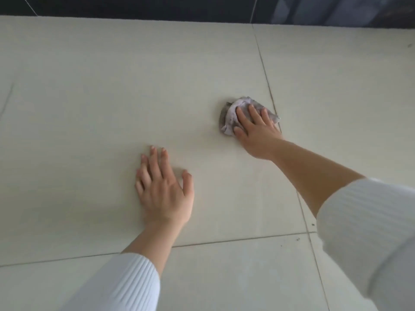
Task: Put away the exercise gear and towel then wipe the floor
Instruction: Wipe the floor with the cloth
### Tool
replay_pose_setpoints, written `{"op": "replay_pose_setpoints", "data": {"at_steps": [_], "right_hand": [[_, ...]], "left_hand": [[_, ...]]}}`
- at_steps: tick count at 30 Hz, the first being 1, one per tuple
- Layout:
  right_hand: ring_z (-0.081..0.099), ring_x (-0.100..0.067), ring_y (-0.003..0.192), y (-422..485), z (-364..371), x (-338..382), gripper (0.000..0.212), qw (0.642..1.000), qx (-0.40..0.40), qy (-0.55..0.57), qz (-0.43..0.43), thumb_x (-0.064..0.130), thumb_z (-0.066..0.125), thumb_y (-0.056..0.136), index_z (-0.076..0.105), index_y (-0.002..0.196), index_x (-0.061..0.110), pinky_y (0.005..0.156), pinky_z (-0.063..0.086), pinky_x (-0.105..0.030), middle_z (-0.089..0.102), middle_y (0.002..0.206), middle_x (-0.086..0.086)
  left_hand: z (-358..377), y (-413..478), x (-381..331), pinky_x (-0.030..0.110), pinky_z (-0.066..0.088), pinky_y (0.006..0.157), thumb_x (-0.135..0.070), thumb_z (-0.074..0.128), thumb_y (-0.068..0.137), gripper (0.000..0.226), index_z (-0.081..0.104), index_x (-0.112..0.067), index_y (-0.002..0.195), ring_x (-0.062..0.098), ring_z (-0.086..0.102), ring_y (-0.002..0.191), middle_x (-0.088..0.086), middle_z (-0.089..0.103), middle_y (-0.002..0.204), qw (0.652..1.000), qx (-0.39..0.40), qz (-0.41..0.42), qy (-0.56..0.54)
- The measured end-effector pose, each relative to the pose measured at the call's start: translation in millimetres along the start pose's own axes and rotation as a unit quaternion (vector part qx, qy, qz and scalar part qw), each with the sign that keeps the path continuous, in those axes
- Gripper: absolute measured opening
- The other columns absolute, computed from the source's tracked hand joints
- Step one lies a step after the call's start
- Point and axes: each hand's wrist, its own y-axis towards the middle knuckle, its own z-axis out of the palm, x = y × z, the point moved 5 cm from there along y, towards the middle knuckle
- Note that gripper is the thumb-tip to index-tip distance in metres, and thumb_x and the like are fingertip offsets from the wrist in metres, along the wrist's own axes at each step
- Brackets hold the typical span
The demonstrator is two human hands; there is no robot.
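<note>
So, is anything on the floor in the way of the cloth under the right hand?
Nothing visible. The right hand presses the cloth onto the floor, bare around it. Only the left hand rests flat on the same tile, nearer the person, apart from the cloth.

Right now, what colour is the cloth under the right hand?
The cloth is pale lilac with grey patches; the head view shows it.

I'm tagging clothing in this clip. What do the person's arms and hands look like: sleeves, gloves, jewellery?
Both arms wear white ribbed knit sleeves; the left sleeve and right sleeve end short of the wrists. The left hand and right hand are bare: no gloves, rings or watch visible.
</note>
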Motion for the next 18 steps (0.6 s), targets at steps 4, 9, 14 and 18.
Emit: {"op": "replay_pose_setpoints", "data": {"at_steps": [4, 9, 14, 18], "right_hand": [[-0.016, -0.030, 0.148, -0.1, 5.8, 23.6, 0.055, 1.000, -0.014, -0.007, -0.007, 0.047, 0.018, 0.103, -0.001, 0.154, 0.039, 0.118, -0.005, -0.043, -0.011, 0.163, 0.003], [-0.018, -0.029, 0.147, -81.0, 37.1, 66.9, 0.054, 0.980, -0.004, -0.043, -0.192, 0.046, 0.023, 0.103, 0.001, 0.153, 0.040, 0.117, -0.012, -0.037, -0.011, 0.163, 0.002], [-0.028, -0.023, 0.144, -180.9, 83.3, 75.7, 0.053, 0.958, 0.017, -0.057, -0.281, 0.047, 0.020, 0.104, 0.001, 0.152, 0.042, 0.118, -0.016, -0.038, -0.013, 0.161, 0.007], [-0.028, -0.022, 0.144, -232.3, 106.6, 67.4, 0.053, 0.930, 0.061, -0.078, -0.355, 0.048, 0.021, 0.102, 0.007, 0.153, 0.040, 0.115, -0.020, -0.038, -0.010, 0.161, 0.008]], "left_hand": [[-4.7, -3.0, 1.0, 0.043, 0.007, 0.116, -0.053, 0.027, 0.093, 0.071, 0.014, -0.016, 0.152, 0.024, 0.002, 0.147, 0.001, 0.004, 0.162, 0.999, 0.033, 0.023, -0.022], [-8.6, 9.0, 4.8, 0.040, -0.005, 0.116, -0.056, 0.025, 0.096, 0.068, 0.007, -0.025, 0.153, 0.012, -0.012, 0.147, -0.011, -0.008, 0.161, 0.983, 0.121, -0.009, -0.140], [-4.1, 0.7, 24.3, 0.038, -0.001, 0.120, -0.057, 0.013, 0.093, 0.074, 0.004, -0.016, 0.154, 0.017, -0.010, 0.148, -0.001, -0.006, 0.162, 0.987, 0.122, 0.095, -0.033], [-5.1, -58.1, 37.2, 0.043, 0.002, 0.119, -0.054, 0.002, 0.085, 0.081, 0.006, -0.010, 0.153, 0.018, -0.004, 0.148, 0.003, 0.000, 0.162, 0.986, 0.076, 0.143, 0.043]]}}
